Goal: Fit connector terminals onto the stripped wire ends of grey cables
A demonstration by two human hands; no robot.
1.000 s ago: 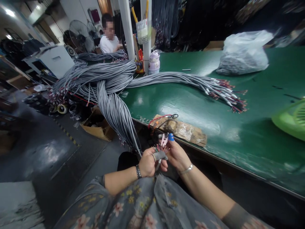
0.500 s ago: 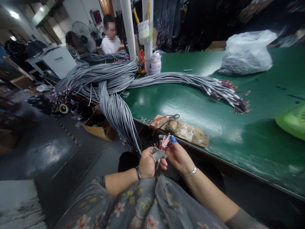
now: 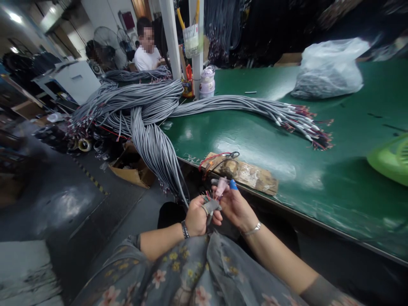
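Near the lower middle, my left hand [image 3: 196, 217] is closed around the end of a grey cable. Thin coloured wires [image 3: 208, 195] fan out from its top. A grey covering [image 3: 211, 207] wraps its thumb. Close beside it on the right, my right hand [image 3: 238, 209] has its fingers bent toward the wires, with a blue cover [image 3: 233, 185] on one fingertip. A blurred pinkish piece [image 3: 222, 186] shows at its fingers; whether it is held or worn on a finger is unclear. Much of the cable is hidden by the hands and sleeve.
Just beyond the hands, a worn wooden board [image 3: 251, 175] with leads lies at the edge of the green table [image 3: 318, 127]. Grey cable bundles [image 3: 156, 146] drape over the left side. A plastic bag [image 3: 331, 70], a green basket [image 3: 390, 157] and a seated person [image 3: 146, 53] are farther off.
The pinkish piece at my right fingers has turned slightly and blurred. The coloured wires stand more spread above my left hand. Both hands stay in nearly the same place.
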